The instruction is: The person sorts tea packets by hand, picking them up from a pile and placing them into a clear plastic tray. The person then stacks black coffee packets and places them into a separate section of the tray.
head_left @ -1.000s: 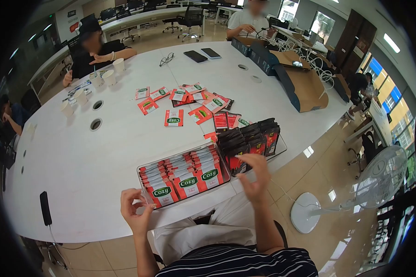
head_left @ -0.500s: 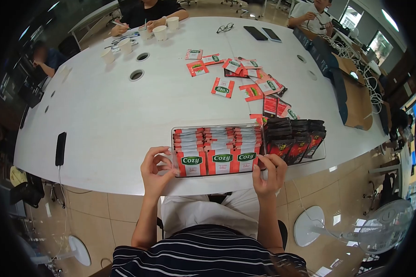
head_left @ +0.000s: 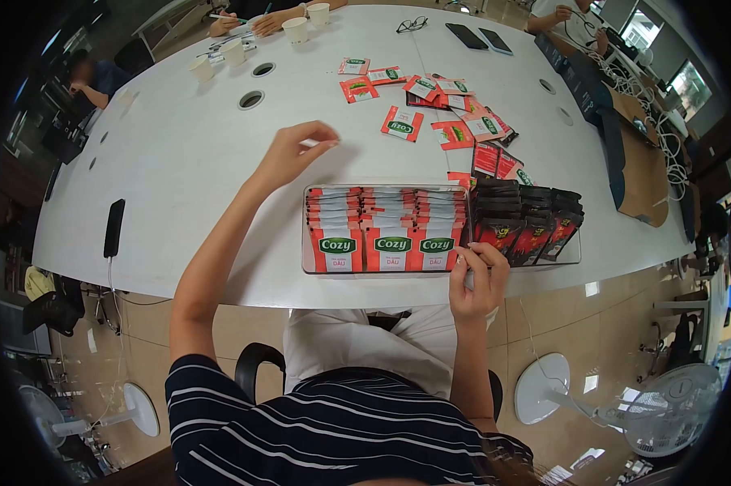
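Note:
A clear tray (head_left: 305, 243) near the table's front edge holds rows of red and white Cozy tea sachets (head_left: 392, 249). My right hand (head_left: 479, 279) has its thumb and fingertips closed on the tray's front right corner. Beside that corner, a second clear tray (head_left: 574, 261) carries upright black and red sachets (head_left: 536, 227). My left hand (head_left: 297, 152) is above the table behind the first tray's left end, fingers loosely curved and apart, slightly blurred, with nothing visible in it. Loose Cozy sachets (head_left: 401, 124) lie scattered beyond the trays.
Paper cups (head_left: 296, 31), glasses (head_left: 412, 25) and two phones (head_left: 467, 36) sit at the far side. A phone with a cable (head_left: 115, 228) lies at left. Cardboard boxes (head_left: 637, 170) with white cables line the right edge. Other people sit around the table.
My left hand has let go of the tray's left side and moved up and forward over the table. The right hand stays at the tray's right corner. The whole view has shifted.

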The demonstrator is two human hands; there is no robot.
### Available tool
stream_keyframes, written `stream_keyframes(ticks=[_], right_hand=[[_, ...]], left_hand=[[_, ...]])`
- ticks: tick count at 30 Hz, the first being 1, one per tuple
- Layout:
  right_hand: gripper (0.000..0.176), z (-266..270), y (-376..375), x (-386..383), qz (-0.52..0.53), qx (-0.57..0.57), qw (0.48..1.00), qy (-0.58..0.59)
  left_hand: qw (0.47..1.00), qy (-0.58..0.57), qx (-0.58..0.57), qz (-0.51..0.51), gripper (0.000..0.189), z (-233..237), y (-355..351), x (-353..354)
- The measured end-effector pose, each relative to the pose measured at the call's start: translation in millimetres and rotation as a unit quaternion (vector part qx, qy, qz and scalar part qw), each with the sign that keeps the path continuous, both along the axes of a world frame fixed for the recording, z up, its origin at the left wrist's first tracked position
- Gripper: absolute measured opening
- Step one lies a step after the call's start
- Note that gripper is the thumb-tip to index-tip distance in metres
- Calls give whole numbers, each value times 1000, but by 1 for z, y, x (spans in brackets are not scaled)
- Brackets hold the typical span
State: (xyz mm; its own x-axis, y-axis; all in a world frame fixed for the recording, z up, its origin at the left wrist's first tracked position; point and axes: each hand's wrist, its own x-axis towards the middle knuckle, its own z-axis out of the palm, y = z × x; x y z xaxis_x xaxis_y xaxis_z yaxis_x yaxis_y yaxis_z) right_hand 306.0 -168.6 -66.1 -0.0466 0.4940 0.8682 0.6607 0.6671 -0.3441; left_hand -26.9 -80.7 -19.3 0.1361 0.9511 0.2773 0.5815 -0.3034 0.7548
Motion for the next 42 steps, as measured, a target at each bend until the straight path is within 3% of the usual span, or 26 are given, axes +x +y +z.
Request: stream_keyframes(ticks=[10,16,19,24,27,33,36,39,42], right_hand=[[18,0,1,2,1,12,1000,-11],[17,1,1,3,5,14,1000,-19],[17,5,0,4,9,7,1000,-22],[15,0,1,5,-3,14,999,-31],[15,0,1,6,-3,14,999,-32],[12,-1,0,6,-2,-1,999,-35],[12,-2,-2,6,1,-12,999,-34],[13,-1,1,7,1,2,999,-36],[14,0,1,7,0,10,999,-40]], left_hand=[[971,166,89,-144,26,-26,126,30],[970,225,56,80,31,-25,183,10],[955,242,93,145,32,-38,224,-8],[932,326,75,137,40,-46,254,-21],[902,393,53,173,30,-42,251,-10],[809,570,136,50,17,-33,267,-4],[864,467,169,87,21,-18,260,23],[884,382,267,5,27,-13,267,60],[888,399,222,-59,30,-3,256,114]])
